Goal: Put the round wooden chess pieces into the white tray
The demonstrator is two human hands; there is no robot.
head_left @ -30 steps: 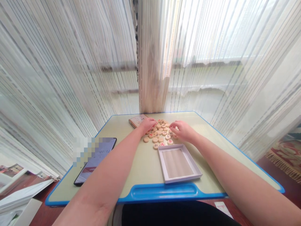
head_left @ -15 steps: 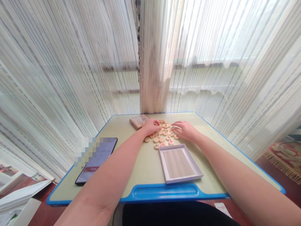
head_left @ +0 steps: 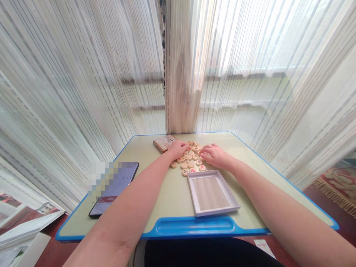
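Several round wooden pieces with red or black characters, among them a red-marked piece [head_left: 202, 168], lie loosely grouped near the table's far side. At the left of the group is my left hand [head_left: 178, 148], its fingers curled together by the pieces; what they hold, if anything, is too small to make out. My right hand [head_left: 216, 155] rests over the right side of the group, fingers apart and bent down onto pieces. Nearer to me, a shallow white box tray [head_left: 236, 207] touches the closest pieces. A patterned box [head_left: 162, 143] lies behind my left hand.
A phone [head_left: 118, 189] showing a timer lies at the left, partly behind my left forearm. The pale table [head_left: 167, 200] has a blue rim and a blue front handle [head_left: 194, 225]. Striped sheer curtains hang beyond it.
My right hand has moved slightly left and down onto the pieces. The fingers of my left hand have drawn closer together, and a red-marked piece beside them now shows.
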